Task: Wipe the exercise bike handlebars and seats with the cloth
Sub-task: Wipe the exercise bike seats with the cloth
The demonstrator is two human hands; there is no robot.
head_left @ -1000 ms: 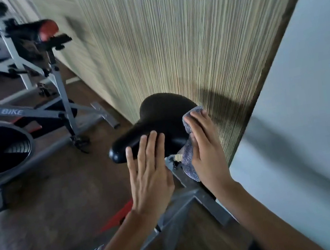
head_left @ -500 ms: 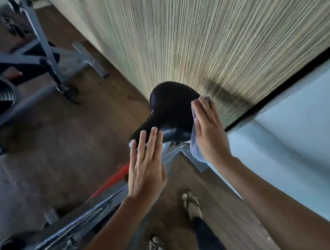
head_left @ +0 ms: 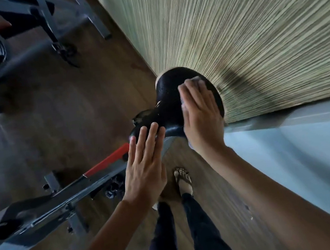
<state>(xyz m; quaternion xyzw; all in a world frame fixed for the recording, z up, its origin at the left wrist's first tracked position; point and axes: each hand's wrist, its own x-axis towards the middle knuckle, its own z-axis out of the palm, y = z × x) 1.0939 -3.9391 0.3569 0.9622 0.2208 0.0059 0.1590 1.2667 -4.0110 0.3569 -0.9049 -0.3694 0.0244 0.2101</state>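
Here the right hand (head_left: pixel 201 116) lies flat with straight fingers, gripping nothing, pressing a pale grey cloth (head_left: pixel 197 80) onto the wide rear of the black padded bike seat (head_left: pixel 167 96); only cloth edges show past the fingertips. Beside it, the left hand (head_left: pixel 145 171) is spread flat, fingertips touching the seat's narrow nose. Any print on the grey bike frame (head_left: pixel 44 213) left of that hand is blurred

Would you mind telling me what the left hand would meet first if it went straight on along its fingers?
The left hand would meet the narrow nose of the black seat first; its fingertips look to be touching it, though depth is unclear.
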